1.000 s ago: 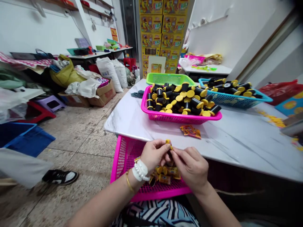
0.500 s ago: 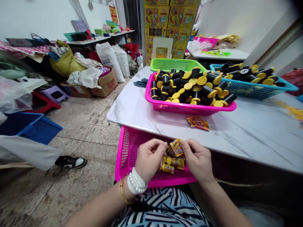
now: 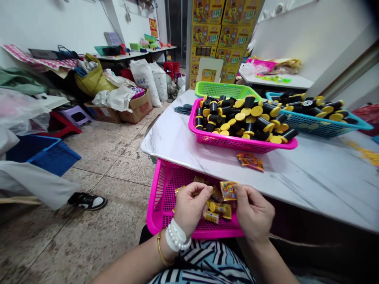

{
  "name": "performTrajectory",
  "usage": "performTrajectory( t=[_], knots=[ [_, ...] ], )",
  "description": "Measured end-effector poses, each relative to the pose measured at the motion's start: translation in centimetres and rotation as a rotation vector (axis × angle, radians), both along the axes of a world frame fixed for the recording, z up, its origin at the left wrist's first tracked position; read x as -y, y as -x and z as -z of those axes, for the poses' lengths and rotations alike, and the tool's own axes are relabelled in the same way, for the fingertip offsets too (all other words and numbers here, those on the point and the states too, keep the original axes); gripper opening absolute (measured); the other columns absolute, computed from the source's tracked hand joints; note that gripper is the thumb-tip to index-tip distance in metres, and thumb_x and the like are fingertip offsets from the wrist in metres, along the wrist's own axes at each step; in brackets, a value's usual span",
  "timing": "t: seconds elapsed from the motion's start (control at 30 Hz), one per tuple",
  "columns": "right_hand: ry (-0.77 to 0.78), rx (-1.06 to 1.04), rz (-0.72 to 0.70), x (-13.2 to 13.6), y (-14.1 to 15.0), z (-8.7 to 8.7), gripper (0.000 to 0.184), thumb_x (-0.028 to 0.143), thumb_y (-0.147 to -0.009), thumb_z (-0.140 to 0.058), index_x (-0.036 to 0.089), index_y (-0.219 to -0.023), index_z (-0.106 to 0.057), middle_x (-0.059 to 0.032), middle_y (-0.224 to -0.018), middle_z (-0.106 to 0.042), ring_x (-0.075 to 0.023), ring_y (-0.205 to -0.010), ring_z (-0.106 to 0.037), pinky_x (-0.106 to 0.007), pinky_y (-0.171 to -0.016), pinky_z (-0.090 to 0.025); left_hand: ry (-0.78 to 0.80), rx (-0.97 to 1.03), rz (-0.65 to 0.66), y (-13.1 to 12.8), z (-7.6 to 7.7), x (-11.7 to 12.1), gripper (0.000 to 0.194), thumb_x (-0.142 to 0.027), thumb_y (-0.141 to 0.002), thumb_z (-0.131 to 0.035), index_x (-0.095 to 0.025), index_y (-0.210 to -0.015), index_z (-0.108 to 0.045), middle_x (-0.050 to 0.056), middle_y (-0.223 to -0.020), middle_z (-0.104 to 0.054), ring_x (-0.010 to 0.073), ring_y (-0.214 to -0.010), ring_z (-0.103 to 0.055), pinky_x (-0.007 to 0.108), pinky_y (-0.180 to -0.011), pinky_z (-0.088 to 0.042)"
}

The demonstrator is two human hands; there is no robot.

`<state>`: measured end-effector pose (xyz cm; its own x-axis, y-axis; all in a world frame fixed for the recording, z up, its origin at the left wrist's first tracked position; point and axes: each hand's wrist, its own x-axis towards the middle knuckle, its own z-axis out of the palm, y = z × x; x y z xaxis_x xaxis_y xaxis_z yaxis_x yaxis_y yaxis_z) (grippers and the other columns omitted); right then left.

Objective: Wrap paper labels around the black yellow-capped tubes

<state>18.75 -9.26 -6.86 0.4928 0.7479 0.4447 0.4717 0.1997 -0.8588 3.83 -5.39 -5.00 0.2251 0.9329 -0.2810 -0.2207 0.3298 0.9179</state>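
Observation:
My right hand (image 3: 255, 213) pinches a small yellow printed packet (image 3: 227, 191) by its right edge, above a pink basket (image 3: 154, 197) on my lap. To its left, my left hand (image 3: 192, 207) has thumb and fingertips pressed together; what they hold, if anything, is hidden. The packet and the left fingertips are apart. Inside the basket lie several small yellow-wrapped pieces, among them a capped little tube (image 3: 212, 217); my left hand covers some of them.
On the white marbled table (image 3: 166, 132) a second pink basket (image 3: 242, 145) is heaped with black-and-yellow spools. Orange packets (image 3: 250, 161) lie before it. Behind stand a green basket (image 3: 227, 90) and a blue basket (image 3: 319, 121). A person's shoe (image 3: 87, 201) shows at left.
The packet now lies flatter and faces me, held in the right hand alone. My hands have drawn slightly apart. The whole view has shifted a little.

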Motion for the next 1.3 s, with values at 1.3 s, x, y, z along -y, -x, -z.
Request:
performTrajectory(
  t=[1.3],
  knots=[
    [0.228, -0.308, -0.450, -2.2, -4.6, -4.2, 0.032, 0.034, -0.085, -0.071, 0.021, -0.113, -0.062, -0.0044, -0.087, -0.072, -0.0168, -0.062, -0.067, -0.032, -0.060, -0.058, 0.391, 0.407, 0.224, 0.8, -0.7, -4.5, 0.020, -0.018, -0.074, -0.082, -0.008, -0.087, -0.070, 0.002, -0.073, -0.066, -0.0027, -0.038, -0.036, 0.010, -0.032, -0.013]
  ],
)
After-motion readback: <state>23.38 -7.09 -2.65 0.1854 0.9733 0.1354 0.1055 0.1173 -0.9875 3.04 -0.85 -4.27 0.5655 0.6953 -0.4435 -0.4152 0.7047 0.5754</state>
